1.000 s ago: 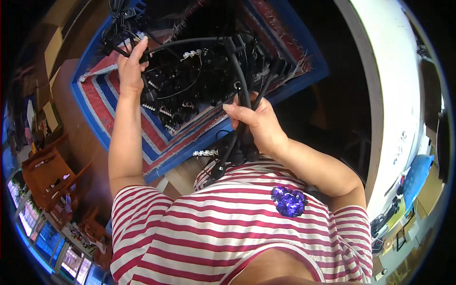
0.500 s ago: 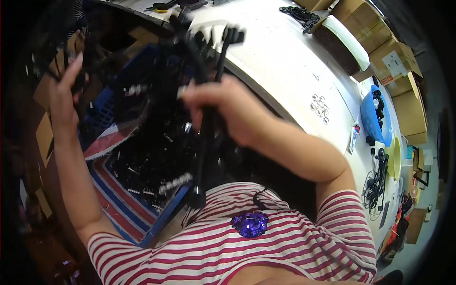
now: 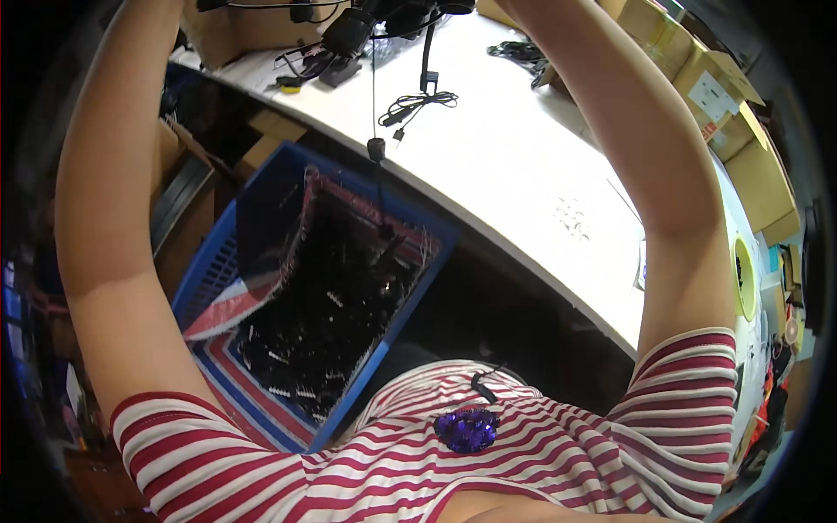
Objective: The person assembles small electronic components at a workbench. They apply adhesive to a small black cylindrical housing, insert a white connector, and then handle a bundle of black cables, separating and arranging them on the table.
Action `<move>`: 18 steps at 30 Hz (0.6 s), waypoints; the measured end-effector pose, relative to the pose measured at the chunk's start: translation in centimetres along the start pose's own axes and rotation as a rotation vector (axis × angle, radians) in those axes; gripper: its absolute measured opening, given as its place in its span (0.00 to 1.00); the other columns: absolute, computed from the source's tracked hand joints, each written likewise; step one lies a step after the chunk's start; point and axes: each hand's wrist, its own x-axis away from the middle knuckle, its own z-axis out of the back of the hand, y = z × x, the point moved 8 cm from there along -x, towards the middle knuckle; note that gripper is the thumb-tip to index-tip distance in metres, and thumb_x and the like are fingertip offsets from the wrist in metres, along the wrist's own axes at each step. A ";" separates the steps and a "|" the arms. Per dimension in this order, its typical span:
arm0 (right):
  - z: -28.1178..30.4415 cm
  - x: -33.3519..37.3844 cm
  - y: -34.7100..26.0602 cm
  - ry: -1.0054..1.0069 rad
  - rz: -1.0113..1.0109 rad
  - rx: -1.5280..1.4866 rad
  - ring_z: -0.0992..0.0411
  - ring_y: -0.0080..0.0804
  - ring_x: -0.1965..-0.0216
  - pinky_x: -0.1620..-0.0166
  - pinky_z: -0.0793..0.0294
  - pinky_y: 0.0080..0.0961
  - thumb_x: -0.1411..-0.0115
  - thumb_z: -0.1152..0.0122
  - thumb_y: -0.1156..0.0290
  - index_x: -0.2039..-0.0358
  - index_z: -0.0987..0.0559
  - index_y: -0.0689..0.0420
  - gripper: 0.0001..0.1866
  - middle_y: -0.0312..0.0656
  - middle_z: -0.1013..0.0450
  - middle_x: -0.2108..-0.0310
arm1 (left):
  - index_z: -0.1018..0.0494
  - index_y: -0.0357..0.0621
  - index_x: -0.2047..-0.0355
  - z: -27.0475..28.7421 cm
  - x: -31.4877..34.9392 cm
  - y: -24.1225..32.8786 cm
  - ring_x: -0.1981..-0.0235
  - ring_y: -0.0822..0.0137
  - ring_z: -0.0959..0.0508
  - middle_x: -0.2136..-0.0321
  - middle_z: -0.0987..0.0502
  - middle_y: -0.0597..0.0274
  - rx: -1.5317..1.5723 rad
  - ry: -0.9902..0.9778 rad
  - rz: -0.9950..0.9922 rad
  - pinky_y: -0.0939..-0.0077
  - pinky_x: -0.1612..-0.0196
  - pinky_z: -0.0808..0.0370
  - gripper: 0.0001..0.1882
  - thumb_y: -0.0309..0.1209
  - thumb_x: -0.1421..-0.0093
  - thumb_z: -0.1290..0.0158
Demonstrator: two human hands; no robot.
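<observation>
Both my forearms reach up and away past the upper edge, so my left hand and my right hand are out of the picture. Between them, at the top, hangs a bundle of black cables with thick black cylindrical parts [image 3: 375, 22]. A thin cord drops from it with a small black barrel-shaped piece [image 3: 376, 150] on it, hanging over the basket. How my hands touch the bundle cannot be seen. Below stands a blue plastic basket [image 3: 205, 275] with a red, white and blue striped lining [image 3: 261, 392]. Many small black parts [image 3: 323, 305] fill it.
A white table [image 3: 488, 157] runs diagonally beyond the basket. On it lie a coiled black cable [image 3: 418, 106], small clear rings [image 3: 572, 218] and a black cable heap [image 3: 519, 54]. Cardboard boxes [image 3: 741, 131] and a yellow-green basin [image 3: 745, 279] stand on the right.
Both arms have risen and stretched away, carrying the black bundle from above the basket to the top of the view. My hands have left the picture, and the basket is now less covered.
</observation>
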 end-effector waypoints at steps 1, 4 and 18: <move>1.4 -1.0 -0.5 0.009 0.009 -0.039 0.35 0.26 0.85 0.78 0.33 0.20 0.47 0.50 0.70 0.82 0.32 0.54 0.08 0.35 0.34 0.87 | 0.29 0.41 0.78 -1.4 -0.7 0.4 0.88 0.75 0.32 0.84 0.30 0.65 0.042 -0.058 -0.033 0.82 0.86 0.37 0.08 0.32 0.48 0.51; 5.7 -2.2 -1.0 0.018 0.058 -0.089 0.35 0.26 0.85 0.78 0.33 0.21 0.48 0.50 0.71 0.82 0.32 0.55 0.08 0.36 0.34 0.87 | 0.28 0.39 0.76 -5.2 -5.3 -1.6 0.81 0.72 0.30 0.82 0.28 0.64 -0.136 -0.076 -0.116 0.78 0.75 0.32 0.07 0.31 0.49 0.51; 22.1 -0.7 6.9 0.199 -0.130 0.097 0.34 0.26 0.85 0.77 0.32 0.23 0.50 0.48 0.69 0.84 0.30 0.55 0.09 0.34 0.33 0.87 | 0.31 0.52 0.78 -18.3 0.1 -26.2 0.91 0.75 0.44 0.89 0.37 0.70 0.002 -0.437 0.636 0.78 0.87 0.49 0.09 0.38 0.44 0.53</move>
